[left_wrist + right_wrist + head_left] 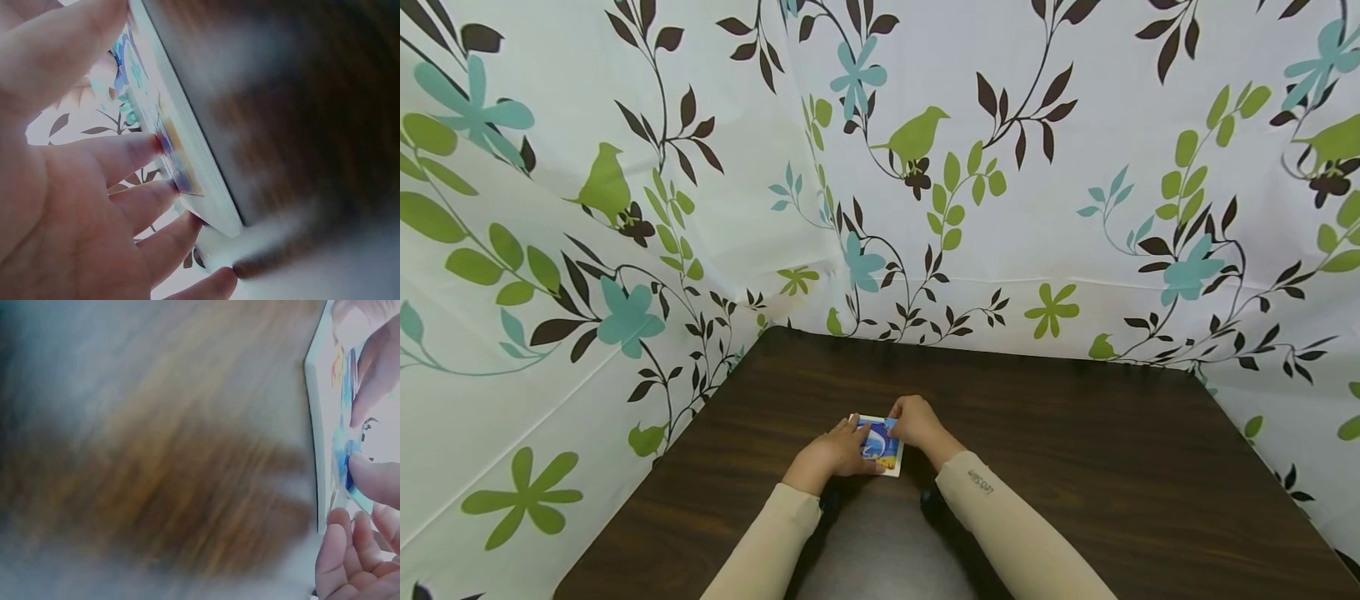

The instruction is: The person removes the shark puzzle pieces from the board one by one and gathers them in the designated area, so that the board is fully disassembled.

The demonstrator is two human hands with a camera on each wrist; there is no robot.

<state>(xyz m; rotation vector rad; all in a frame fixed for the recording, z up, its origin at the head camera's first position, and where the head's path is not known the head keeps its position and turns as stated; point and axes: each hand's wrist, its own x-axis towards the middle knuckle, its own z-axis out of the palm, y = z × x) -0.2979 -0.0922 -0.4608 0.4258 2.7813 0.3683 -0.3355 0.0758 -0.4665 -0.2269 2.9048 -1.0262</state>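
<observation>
A small square picture puzzle [874, 450] with a white border and a blue and yellow sea-creature picture lies flat on the dark table. Across its left side rests my left hand [841, 450], fingers spread and tips touching the surface; the left wrist view shows these fingers [134, 153] nearly straight along the board's edge. At the upper right corner my right hand [919, 423] pinches a small blue puzzle piece [350, 475] between thumb and curled fingers, seen in the right wrist view. The piece's shape is mostly hidden by the fingers.
The dark wood-grain table [1037, 450] extends on both sides of the puzzle. Behind it and at the left hangs a white curtain [940, 275] printed with leaves, birds and flowers. A grey surface [880, 542] lies at the near edge between the forearms.
</observation>
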